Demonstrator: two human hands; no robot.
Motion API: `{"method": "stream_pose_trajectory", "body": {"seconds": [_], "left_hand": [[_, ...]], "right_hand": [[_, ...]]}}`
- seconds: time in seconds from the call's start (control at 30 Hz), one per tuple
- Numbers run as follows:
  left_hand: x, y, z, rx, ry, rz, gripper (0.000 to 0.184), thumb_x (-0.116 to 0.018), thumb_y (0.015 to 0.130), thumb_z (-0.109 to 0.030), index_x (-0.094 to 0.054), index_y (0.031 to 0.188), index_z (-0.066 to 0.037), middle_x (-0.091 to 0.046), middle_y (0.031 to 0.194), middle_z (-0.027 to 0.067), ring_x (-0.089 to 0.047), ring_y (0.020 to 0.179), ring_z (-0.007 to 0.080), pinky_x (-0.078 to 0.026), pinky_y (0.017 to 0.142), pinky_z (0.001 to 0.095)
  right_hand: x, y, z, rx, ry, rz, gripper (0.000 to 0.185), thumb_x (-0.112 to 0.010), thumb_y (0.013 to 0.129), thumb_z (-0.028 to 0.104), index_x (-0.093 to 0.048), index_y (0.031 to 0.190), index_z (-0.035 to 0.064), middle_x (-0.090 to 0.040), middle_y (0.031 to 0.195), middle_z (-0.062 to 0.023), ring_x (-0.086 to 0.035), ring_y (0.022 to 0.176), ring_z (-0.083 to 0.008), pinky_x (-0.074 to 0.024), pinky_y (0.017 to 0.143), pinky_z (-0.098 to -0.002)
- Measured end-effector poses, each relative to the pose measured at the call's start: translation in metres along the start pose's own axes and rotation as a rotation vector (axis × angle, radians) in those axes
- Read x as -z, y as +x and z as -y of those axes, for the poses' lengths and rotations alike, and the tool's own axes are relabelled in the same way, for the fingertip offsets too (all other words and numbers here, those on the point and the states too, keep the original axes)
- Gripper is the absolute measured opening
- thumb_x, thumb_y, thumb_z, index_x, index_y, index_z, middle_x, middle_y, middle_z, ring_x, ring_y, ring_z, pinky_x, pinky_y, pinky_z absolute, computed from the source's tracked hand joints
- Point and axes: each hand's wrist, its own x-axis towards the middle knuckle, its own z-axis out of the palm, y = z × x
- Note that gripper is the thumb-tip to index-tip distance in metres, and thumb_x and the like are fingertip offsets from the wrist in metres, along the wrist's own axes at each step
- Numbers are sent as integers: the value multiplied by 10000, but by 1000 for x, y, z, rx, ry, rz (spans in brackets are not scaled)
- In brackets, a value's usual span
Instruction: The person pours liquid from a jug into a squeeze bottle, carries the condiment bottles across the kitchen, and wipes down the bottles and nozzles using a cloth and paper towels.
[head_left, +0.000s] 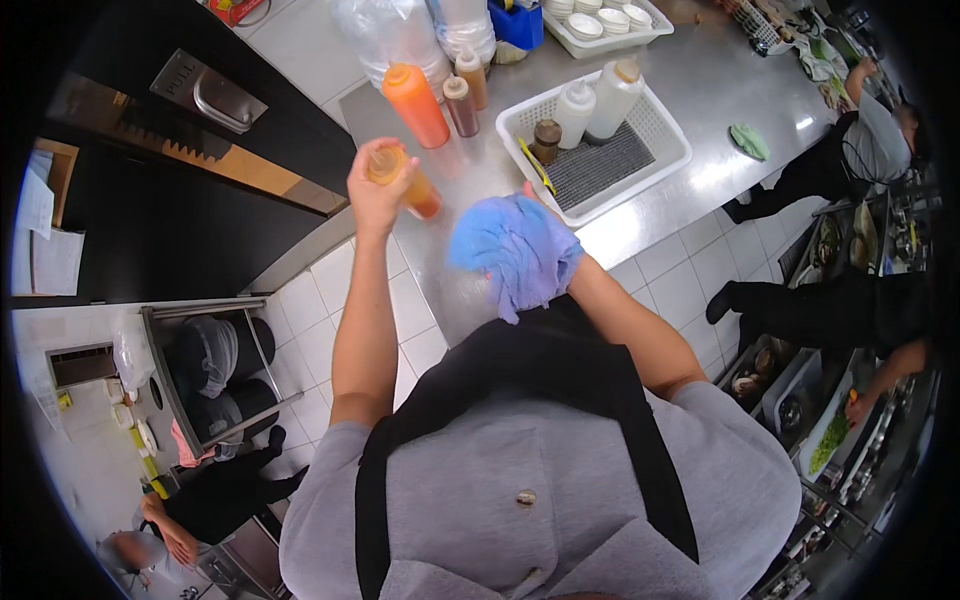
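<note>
My left hand is wrapped round the top of a squeeze bottle with orange-brown contents, tilted over the steel table's left corner. A blue-purple cloth covers most of my right hand, which holds it near the table's front edge. Behind the held bottle stand an orange squeeze bottle, a dark brown one and a light brown one. To the right, a white basket holds two clear-white bottles, a small dark jar and a yellow-handled tool on a ribbed grey mat.
A green cloth lies on the steel table. Stacked white dishes fill a tray at the back. A dark door is at the left. Other people stand at the right and lower left, and a metal rack is at the left.
</note>
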Motion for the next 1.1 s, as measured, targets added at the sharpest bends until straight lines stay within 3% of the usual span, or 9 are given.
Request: {"method": "stream_pose_trajectory", "body": {"seconds": [0.17, 0.3, 0.43, 0.47, 0.53, 0.67, 0.73, 0.97, 1.1], "left_hand": [[-15, -11, 35, 45, 24, -107, 393, -855, 830, -122, -637, 1147, -47, -658, 1061, 29, -638, 968, 117, -522, 891, 291], [-12, -6, 28, -134, 270, -219, 410, -844, 823, -109, -643, 1174, -39, -670, 1056, 54, -655, 946, 157, -534, 881, 303], [-33, 16, -46, -279, 482, -372, 395, -823, 812, -113, -672, 1168, -30, -678, 1067, 107, -678, 964, 236, -542, 887, 355], [-49, 24, -67, -81, 301, -201, 354, -818, 815, -162, -698, 1121, -30, -682, 1108, 142, -677, 1023, 298, -534, 914, 408], [-82, 44, -82, 56, 606, 21, 543, -829, 816, -223, -629, 1264, 10, -675, 1230, 218, -690, 1079, 312, -532, 964, 388], [-126, 80, -8, -63, 817, 14, 602, -809, 825, -210, -555, 1301, 58, -643, 1259, 296, -665, 1112, 416, -515, 1000, 437], [-134, 90, 14, 123, 815, 58, 642, -789, 838, -203, -487, 1319, 97, -635, 1249, 322, -637, 1138, 464, -496, 1016, 490], [-128, 86, 16, 115, 828, 70, 567, -793, 844, -225, -537, 1282, 28, -642, 1247, 292, -638, 1160, 429, -522, 973, 483], [-99, 71, -72, 63, 693, 4, 534, -832, 801, -356, -672, 1162, 3, -737, 1037, 180, -714, 976, 315, -548, 871, 410]], "right_hand": [[-22, -21, -9, 227, 59, -386, 749, -436, 1020, 652, -569, 1332, -16, -642, 1302, -211, -641, 1171, -358, -515, 1046, -475], [-25, -35, -15, 306, 81, -408, 715, -437, 1035, 623, -571, 1332, -13, -628, 1327, -214, -615, 1212, -364, -499, 1064, -497], [-18, -49, -18, 405, 140, -358, 830, -409, 1010, 686, -512, 1397, -41, -589, 1377, -240, -586, 1266, -374, -464, 1111, -498], [-20, -51, -19, 422, 106, -418, 843, -406, 1006, 694, -506, 1402, -43, -589, 1376, -241, -583, 1268, -377, -461, 1112, -505], [-23, -56, -19, 411, 70, -424, 860, -398, 1000, 706, -500, 1410, -44, -586, 1379, -245, -581, 1267, -381, -459, 1111, -512], [-47, -61, -14, 447, 19, -361, 897, -375, 989, 736, -485, 1431, -36, -581, 1385, -244, -577, 1265, -391, -456, 1102, -527], [-54, -68, -15, 483, 20, -354, 910, -369, 981, 751, -485, 1434, -30, -579, 1389, -240, -575, 1268, -389, -457, 1099, -526], [-72, -76, -16, 517, -35, -401, 931, -343, 965, 770, -467, 1449, -16, -565, 1410, -217, -573, 1272, -366, -463, 1100, -502], [-96, -69, 4, 640, -210, -505, 929, -338, 969, 764, -462, 1449, -22, -571, 1397, -202, -583, 1259, -339, -478, 1089, -475]]}}
